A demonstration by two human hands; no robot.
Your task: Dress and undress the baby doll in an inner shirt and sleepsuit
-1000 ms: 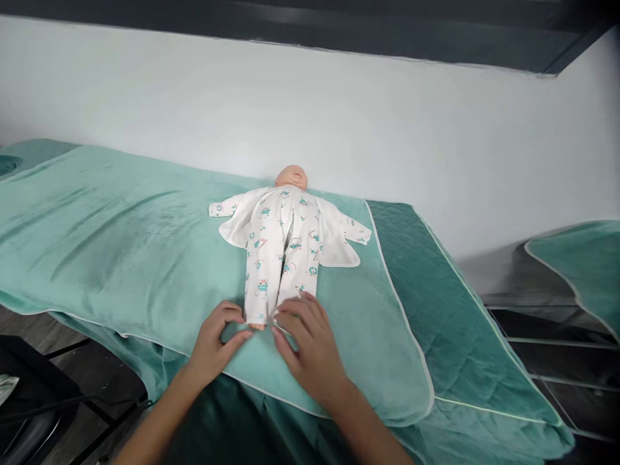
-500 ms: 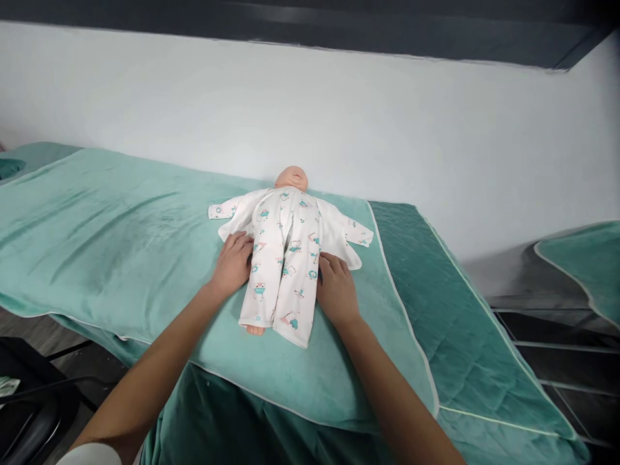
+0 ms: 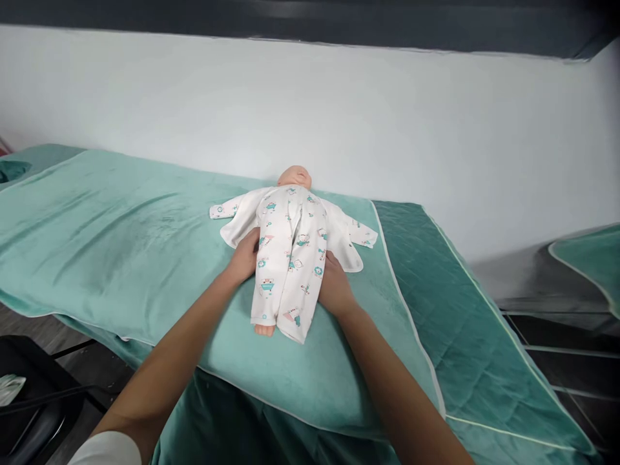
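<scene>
A baby doll (image 3: 294,174) lies on its back on the pale green blanket (image 3: 135,226), its head towards the wall. White printed baby trousers (image 3: 283,258) lie over its belly and legs. A bare foot (image 3: 264,330) shows below one cuff; the other trouser leg covers its end. Under them spreads a white long-sleeved baby top (image 3: 242,210), its sleeves stretched out sideways. My left hand (image 3: 245,256) grips the trousers' left edge, fingertips tucked behind the cloth. At the right edge my right hand (image 3: 335,284) does the same, its fingers mostly hidden by the fabric.
A white wall (image 3: 310,110) rises behind the bed, with a dark ledge (image 3: 310,22) above. Darker quilted cover (image 3: 436,310) spreads to the right, beside a metal rack (image 3: 562,352). A black chair (image 3: 43,387) stands at the lower left.
Both hands have slid their fingers further under the trousers' sides. The trousers have narrowed and their lower part has shifted slightly; more of the foot shows.
</scene>
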